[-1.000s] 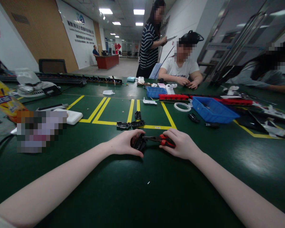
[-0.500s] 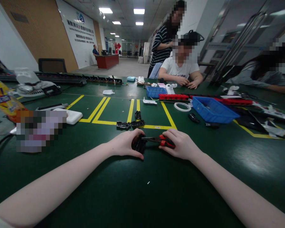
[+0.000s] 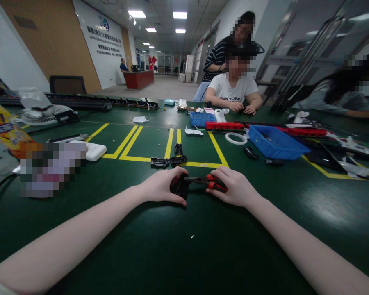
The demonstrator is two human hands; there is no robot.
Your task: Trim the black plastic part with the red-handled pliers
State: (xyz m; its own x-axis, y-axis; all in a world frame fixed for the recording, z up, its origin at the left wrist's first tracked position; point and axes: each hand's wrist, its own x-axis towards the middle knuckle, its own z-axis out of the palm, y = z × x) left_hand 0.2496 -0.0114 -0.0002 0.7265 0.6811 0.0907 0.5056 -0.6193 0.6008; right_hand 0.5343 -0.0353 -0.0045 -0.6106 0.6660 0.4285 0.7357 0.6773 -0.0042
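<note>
My left hand (image 3: 162, 186) is wrapped round a small black part (image 3: 180, 186), thumb below it and fingers above. My right hand (image 3: 233, 186) grips the red handles of a pair of pliers (image 3: 215, 183). The pliers' thin metal jaws point left and meet the upper right of the black part; their exact contact is too small to tell. Just beyond my hands, several black pieces (image 3: 160, 162) lie on the green table (image 3: 184, 262) along the yellow tape. A tiny white bit (image 3: 192, 236) rests on the table nearer to me.
A blue tray (image 3: 276, 143), a white ring (image 3: 235, 138) and a black part (image 3: 251, 153) are at the right. At the left are a white box (image 3: 95, 150) and a yellow bag (image 3: 6, 129). People sit and stand across the table.
The black part in my left hand has tilted slightly, while both hands and the pliers stay in place. Across the table, the standing person in stripes has leaned down and to the right.
</note>
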